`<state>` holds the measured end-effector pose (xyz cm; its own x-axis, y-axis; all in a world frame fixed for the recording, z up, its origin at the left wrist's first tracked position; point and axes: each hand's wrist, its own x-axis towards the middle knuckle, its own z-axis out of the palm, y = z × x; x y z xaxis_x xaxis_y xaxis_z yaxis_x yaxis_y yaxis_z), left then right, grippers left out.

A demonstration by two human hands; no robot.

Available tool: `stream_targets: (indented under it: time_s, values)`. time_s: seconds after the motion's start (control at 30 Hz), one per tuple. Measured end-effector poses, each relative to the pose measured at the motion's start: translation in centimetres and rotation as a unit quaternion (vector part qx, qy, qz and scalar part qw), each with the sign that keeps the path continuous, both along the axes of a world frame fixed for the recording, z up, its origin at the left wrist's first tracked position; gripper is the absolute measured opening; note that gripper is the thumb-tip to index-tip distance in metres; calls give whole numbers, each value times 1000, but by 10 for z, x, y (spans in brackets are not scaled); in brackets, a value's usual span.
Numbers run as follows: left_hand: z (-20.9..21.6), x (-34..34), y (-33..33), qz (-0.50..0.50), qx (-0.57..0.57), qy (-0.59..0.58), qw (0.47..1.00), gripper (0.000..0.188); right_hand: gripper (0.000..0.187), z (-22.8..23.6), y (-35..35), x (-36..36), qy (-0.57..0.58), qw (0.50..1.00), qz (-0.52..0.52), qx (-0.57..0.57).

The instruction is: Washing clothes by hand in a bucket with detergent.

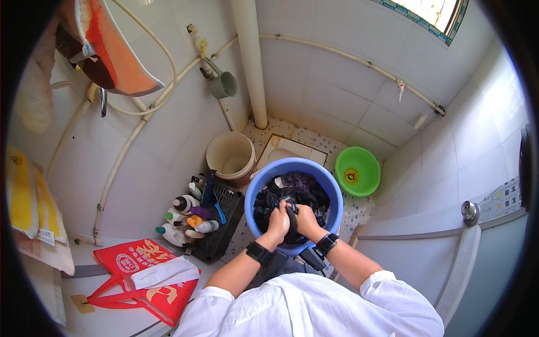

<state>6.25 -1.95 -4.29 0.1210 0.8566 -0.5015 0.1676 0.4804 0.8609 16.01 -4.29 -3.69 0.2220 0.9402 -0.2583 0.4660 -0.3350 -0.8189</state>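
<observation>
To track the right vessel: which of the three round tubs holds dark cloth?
The blue tub, beneath the left hand and right hand: it holds dark cloth; none shows in the green basin or beige bucket.

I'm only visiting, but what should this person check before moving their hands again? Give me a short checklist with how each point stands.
1. Both hands have a grip: ok. The left hand and right hand hold a dark cloth.
2. Held cloth is over the blue tub: ok.
3. Sleeves out of the tub: ok. The white sleeves end well up the arms.
4. Wrists bare: not ok. One black band is on the left wrist, another on the right.
5. Water level in the tub: cannot tell. Dark clothes hide it.
</observation>
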Motion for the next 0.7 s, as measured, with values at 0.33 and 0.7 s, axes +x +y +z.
stream_targets:
  time_s: [0.33, 0.7]
  values:
    - [-6, -4, -1, -100, 33, -227, 968, 21, 57, 27, -1, 23, 346, 935, 62, -37]
    - [33, -18, 9, -7, -265, -178, 948, 43, 21, 39, -1, 30, 288, 956, -19, 60]
